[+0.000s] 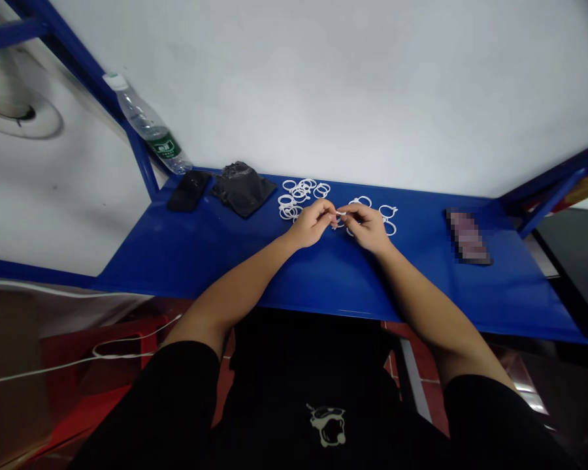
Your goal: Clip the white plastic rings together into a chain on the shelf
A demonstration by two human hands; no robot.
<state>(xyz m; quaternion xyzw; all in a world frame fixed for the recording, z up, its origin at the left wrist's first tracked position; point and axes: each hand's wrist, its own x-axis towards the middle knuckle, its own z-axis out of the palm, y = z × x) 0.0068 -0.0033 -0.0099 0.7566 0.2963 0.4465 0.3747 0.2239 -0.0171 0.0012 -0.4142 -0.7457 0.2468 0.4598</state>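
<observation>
My left hand [314,224] and my right hand [368,227] meet above the blue tabletop, fingertips pinched close together. Between them is a small white plastic ring [342,213], gripped from both sides and partly covered by the fingers. A cluster of several white rings [300,194] lies just beyond and left of my left hand, some overlapping. Around my right hand more white rings are spread, one [387,211] with a small tab on its edge. Some of these are partly hidden under the hands.
The narrow blue table [215,254] meets a white wall. On its left are a dark pouch [244,189], a black phone-like object [189,190] and a leaning plastic bottle [149,124]. A blurred-out phone-shaped item [469,236] lies right. A red stool [93,372] stands below left.
</observation>
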